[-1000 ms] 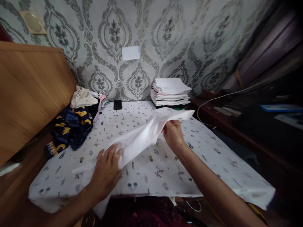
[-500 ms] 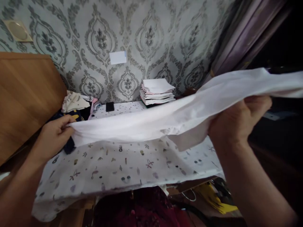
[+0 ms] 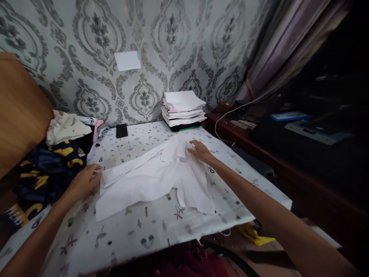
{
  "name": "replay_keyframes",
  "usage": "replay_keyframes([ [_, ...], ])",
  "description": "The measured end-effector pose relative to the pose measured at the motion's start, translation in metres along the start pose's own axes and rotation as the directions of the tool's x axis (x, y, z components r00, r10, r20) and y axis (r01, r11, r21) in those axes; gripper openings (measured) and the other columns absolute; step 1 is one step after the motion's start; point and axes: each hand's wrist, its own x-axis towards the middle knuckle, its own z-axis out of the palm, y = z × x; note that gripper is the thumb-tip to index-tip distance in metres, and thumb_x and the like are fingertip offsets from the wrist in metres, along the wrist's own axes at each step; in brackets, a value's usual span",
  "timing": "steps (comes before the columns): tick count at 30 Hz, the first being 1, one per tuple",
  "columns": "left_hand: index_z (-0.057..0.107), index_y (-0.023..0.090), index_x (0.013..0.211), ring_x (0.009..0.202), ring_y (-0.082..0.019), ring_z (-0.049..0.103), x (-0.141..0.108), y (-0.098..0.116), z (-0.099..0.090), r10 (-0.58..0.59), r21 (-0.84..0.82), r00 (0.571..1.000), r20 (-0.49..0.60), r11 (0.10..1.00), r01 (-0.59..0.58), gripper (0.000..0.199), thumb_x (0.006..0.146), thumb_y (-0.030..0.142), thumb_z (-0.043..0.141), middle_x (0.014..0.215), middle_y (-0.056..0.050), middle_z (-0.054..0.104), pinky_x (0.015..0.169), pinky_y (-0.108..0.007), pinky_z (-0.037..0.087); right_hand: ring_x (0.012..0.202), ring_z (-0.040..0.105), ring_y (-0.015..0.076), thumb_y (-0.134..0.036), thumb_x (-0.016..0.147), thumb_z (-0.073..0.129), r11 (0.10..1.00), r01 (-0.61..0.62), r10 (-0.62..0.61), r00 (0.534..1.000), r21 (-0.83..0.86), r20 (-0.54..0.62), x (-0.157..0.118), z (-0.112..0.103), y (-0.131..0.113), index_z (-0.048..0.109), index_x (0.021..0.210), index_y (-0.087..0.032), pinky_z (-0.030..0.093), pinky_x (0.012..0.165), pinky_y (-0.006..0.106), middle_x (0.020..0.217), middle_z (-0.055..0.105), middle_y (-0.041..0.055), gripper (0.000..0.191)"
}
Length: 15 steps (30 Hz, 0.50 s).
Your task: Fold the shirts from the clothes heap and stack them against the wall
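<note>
A white shirt [image 3: 147, 179] lies loosely spread and wrinkled on the printed cover of the table, its collar not clearly visible. At its left edge is my left hand [image 3: 86, 180], fingers slightly curled and apart, the tips right beside the fabric. My right hand [image 3: 201, 151] rests at the shirt's upper right part, thumb and forefinger spread over the bunched cloth. Neither hand lifts the fabric.
A neat stack of folded clothes [image 3: 184, 109] stands at the back by the wall. Dark and cream clothes [image 3: 54, 161] are heaped at the left beside a wooden panel [image 3: 20, 111]. A black phone-like object [image 3: 121, 130] lies at the back. A white cable [image 3: 220, 129] hangs at the right.
The white shirt, stretched in the air between both hands before, has come down onto the table. My hands have lowered, the right one moving inward, and their grips have loosened.
</note>
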Motion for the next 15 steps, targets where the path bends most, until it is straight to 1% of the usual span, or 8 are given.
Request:
replay_keyframes([
  [2, 0.060, 0.020, 0.115, 0.111, -0.029, 0.063, -0.002, 0.000, 0.008, 0.104, -0.028, 0.994, 0.032, 0.994, -0.103, 0.047, 0.086, 0.053, 0.044, 0.122, -0.012, 0.065, 0.094, -0.039, 0.050, 0.111, 0.061, 0.0277, -0.027, 0.085, 0.061, 0.996, 0.076, -0.075, 0.997, -0.045, 0.019, -0.005, 0.007, 0.001, 0.057, 0.131, -0.016, 0.047, 0.097, 0.041, 0.126, 0.062, 0.0165, 0.047],
  [4, 0.061, 0.020, 0.119, 0.119, -0.030, 0.059, 0.000, 0.004, 0.011, 0.152, -0.007, 0.985, 0.077, 0.988, -0.152, 0.052, 0.085, 0.057, 0.047, 0.127, -0.012, 0.063, 0.099, -0.040, 0.048, 0.124, 0.053, 0.0311, -0.021, 0.084, 0.059, 0.970, 0.208, -0.202, 0.978, -0.125, 0.054, -0.005, 0.008, -0.005, 0.055, 0.135, -0.016, 0.042, 0.104, 0.045, 0.137, 0.056, 0.0180, 0.052],
  [5, 0.061, 0.021, 0.119, 0.120, -0.031, 0.058, 0.001, 0.006, 0.012, 0.161, 0.007, 0.981, 0.104, 0.987, -0.163, 0.052, 0.085, 0.057, 0.048, 0.128, -0.012, 0.063, 0.101, -0.041, 0.047, 0.128, 0.050, 0.0319, -0.017, 0.083, 0.058, 0.949, 0.274, -0.263, 0.961, -0.158, 0.090, -0.004, 0.007, -0.010, 0.055, 0.137, -0.017, 0.040, 0.106, 0.047, 0.140, 0.054, 0.0177, 0.054],
  [7, 0.062, 0.023, 0.119, 0.121, -0.031, 0.058, 0.003, 0.011, 0.013, 0.175, 0.027, 0.975, 0.135, 0.983, -0.180, 0.049, 0.085, 0.055, 0.048, 0.129, -0.011, 0.063, 0.102, -0.042, 0.047, 0.130, 0.049, 0.0313, -0.012, 0.083, 0.054, 0.914, 0.367, -0.333, 0.922, -0.174, 0.200, -0.002, 0.003, -0.019, 0.052, 0.141, -0.020, 0.040, 0.105, 0.046, 0.142, 0.053, 0.0158, 0.058],
  [10, 0.062, 0.025, 0.121, 0.125, -0.031, 0.057, 0.002, 0.016, 0.017, 0.198, 0.052, 0.972, 0.127, 0.977, -0.206, 0.048, 0.086, 0.056, 0.049, 0.134, -0.009, 0.062, 0.102, -0.043, 0.047, 0.129, 0.051, 0.0305, -0.019, 0.087, 0.056, 0.896, 0.425, -0.350, 0.854, -0.127, 0.385, -0.001, -0.010, -0.027, 0.046, 0.148, -0.023, 0.044, 0.101, 0.043, 0.143, 0.052, 0.0151, 0.062],
  [12, 0.064, 0.026, 0.118, 0.128, -0.032, 0.055, -0.001, 0.016, 0.022, 0.188, 0.091, 0.975, 0.117, 0.976, -0.199, 0.047, 0.084, 0.056, 0.050, 0.136, -0.010, 0.062, 0.101, -0.045, 0.048, 0.129, 0.052, 0.0314, -0.028, 0.088, 0.060, 0.889, 0.440, -0.346, 0.826, -0.127, 0.444, -0.003, -0.018, -0.028, 0.043, 0.150, -0.024, 0.046, 0.098, 0.042, 0.145, 0.051, 0.0151, 0.064],
  [13, 0.066, 0.026, 0.114, 0.129, -0.033, 0.054, -0.003, 0.015, 0.025, 0.185, 0.109, 0.977, 0.108, 0.974, -0.196, 0.044, 0.084, 0.055, 0.050, 0.135, -0.010, 0.062, 0.100, -0.045, 0.049, 0.127, 0.053, 0.0310, -0.029, 0.089, 0.060, 0.884, 0.443, -0.339, 0.827, -0.148, 0.448, -0.005, -0.021, -0.028, 0.046, 0.148, -0.025, 0.047, 0.095, 0.041, 0.144, 0.053, 0.0145, 0.061],
  [15, 0.066, 0.026, 0.104, 0.128, -0.032, 0.055, -0.004, 0.013, 0.031, 0.196, 0.124, 0.978, 0.075, 0.971, -0.204, 0.037, 0.085, 0.049, 0.047, 0.131, -0.011, 0.065, 0.099, -0.045, 0.049, 0.118, 0.059, 0.0284, -0.025, 0.091, 0.054, 0.877, 0.430, -0.318, 0.854, -0.214, 0.411, -0.008, -0.024, -0.029, 0.059, 0.134, -0.025, 0.048, 0.087, 0.036, 0.134, 0.060, 0.0123, 0.043],
])
